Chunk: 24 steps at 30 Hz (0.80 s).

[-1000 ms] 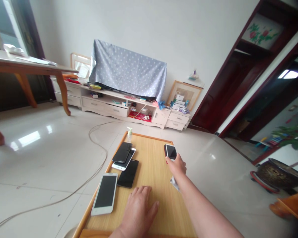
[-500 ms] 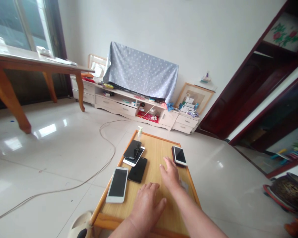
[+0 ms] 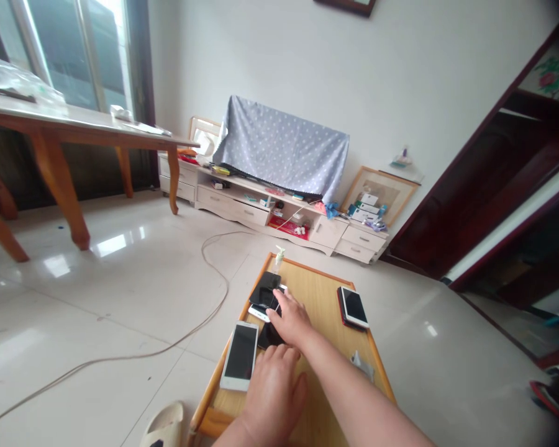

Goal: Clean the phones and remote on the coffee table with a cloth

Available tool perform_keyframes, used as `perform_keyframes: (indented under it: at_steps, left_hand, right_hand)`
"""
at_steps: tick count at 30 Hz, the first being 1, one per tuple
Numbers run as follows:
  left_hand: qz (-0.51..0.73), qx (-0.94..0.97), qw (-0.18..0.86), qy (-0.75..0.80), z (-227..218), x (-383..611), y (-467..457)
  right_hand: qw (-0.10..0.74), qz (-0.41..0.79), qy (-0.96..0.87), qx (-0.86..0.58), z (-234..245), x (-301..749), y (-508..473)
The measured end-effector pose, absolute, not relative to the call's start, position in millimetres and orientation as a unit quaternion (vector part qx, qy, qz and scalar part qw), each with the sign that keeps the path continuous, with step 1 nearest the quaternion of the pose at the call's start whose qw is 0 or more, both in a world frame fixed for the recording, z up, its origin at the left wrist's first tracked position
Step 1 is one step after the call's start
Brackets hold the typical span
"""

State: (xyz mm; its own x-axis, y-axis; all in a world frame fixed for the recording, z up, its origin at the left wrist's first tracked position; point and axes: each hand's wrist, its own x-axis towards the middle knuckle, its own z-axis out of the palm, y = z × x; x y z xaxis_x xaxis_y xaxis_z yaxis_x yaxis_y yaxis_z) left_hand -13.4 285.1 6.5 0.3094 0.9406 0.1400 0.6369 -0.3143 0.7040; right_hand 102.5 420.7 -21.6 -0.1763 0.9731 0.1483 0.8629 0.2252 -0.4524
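Note:
My right hand (image 3: 289,318) reaches over the phones at the left of a light wooden board (image 3: 323,292) with an orange edge. Its spread fingers rest on a black phone lying on a white one (image 3: 264,290). My left hand (image 3: 274,391) lies flat on the board, next to a white smartphone (image 3: 239,357) and just below a black smartphone (image 3: 269,336), which my right hand partly covers. A phone in a red case (image 3: 353,307) lies face up at the board's right side. Near the right edge sits a small crumpled white cloth (image 3: 362,365).
A pump bottle (image 3: 278,259) stands at the board's far end. The board lies on a tiled floor (image 3: 121,292), with a white cable (image 3: 218,292) beside it and a slipper (image 3: 164,426) at its near left corner. Cream cabinets stand behind.
The red-cased phone has left my right hand and lies on the board. My right hand has moved left over the stacked phones. The view has swung left.

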Motion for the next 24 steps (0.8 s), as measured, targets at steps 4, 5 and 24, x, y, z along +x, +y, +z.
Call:
perform_keyframes:
  at_steps: [4,5,24]
  left_hand:
    - [0.24,0.774,0.256,0.527,4.5,-20.6,287.6]
    - [0.235,0.777,0.251,0.527,3.7,-21.7,287.9]
    - [0.198,0.789,0.223,0.537,0.2,-19.8,292.0]
  right_hand:
    - [0.159,0.148,-0.784,-0.582,-22.0,86.3,428.8]
    - [0.154,0.148,-0.784,-0.583,-23.0,85.7,429.4]
    - [0.39,0.201,-0.521,-0.732,-32.3,140.3,446.9]
